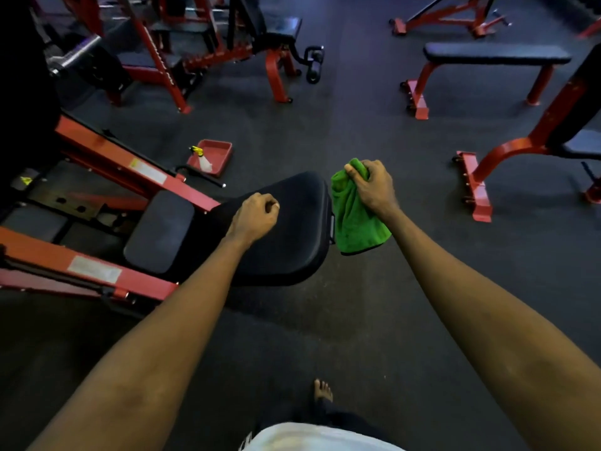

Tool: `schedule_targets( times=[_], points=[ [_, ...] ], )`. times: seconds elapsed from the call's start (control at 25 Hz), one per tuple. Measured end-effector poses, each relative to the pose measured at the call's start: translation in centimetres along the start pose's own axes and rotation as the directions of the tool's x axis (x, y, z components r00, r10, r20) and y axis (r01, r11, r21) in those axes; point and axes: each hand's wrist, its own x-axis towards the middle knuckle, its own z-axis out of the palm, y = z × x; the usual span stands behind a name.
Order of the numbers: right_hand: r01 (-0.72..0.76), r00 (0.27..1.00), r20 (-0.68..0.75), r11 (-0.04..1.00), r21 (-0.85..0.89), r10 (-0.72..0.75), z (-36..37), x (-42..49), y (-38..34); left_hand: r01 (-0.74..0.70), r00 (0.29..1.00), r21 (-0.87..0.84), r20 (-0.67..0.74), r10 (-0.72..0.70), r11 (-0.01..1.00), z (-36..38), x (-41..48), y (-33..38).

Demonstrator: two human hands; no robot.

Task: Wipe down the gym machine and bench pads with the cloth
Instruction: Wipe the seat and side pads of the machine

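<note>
A green cloth (pixel 354 219) hangs bunched from my right hand (pixel 374 187), just past the right edge of a large black seat pad (pixel 292 242). My left hand (pixel 255 216) hovers over that pad as a loose fist with nothing in it. A smaller black pad (pixel 159 232) sits to the left of the big one. Both pads belong to a red-framed machine (pixel 107 164) that runs off to the left.
A red tray (pixel 219 151) holding a spray bottle (pixel 203 159) lies on the dark floor behind the machine. Red flat benches stand at the right (pixel 494 55) and far right (pixel 481 187). More red machines fill the back left. My bare foot (pixel 322 390) is below.
</note>
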Motion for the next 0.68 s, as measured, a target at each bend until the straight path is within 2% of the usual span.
schedule_targets(
  times=[0.4,0.68],
  points=[
    [0.116,0.973,0.207,0.993,-0.037,-0.106,8.6,17.5,2.8,0.132,0.991,-0.004,-0.012,-0.132,0.991,3.4,15.6,-3.3],
    [0.235,0.891,0.417,0.968,-0.085,-0.180,15.3,27.1,3.9,0.296,0.954,-0.072,-0.020,-0.298,0.952,5.3,23.2,-6.5]
  ],
)
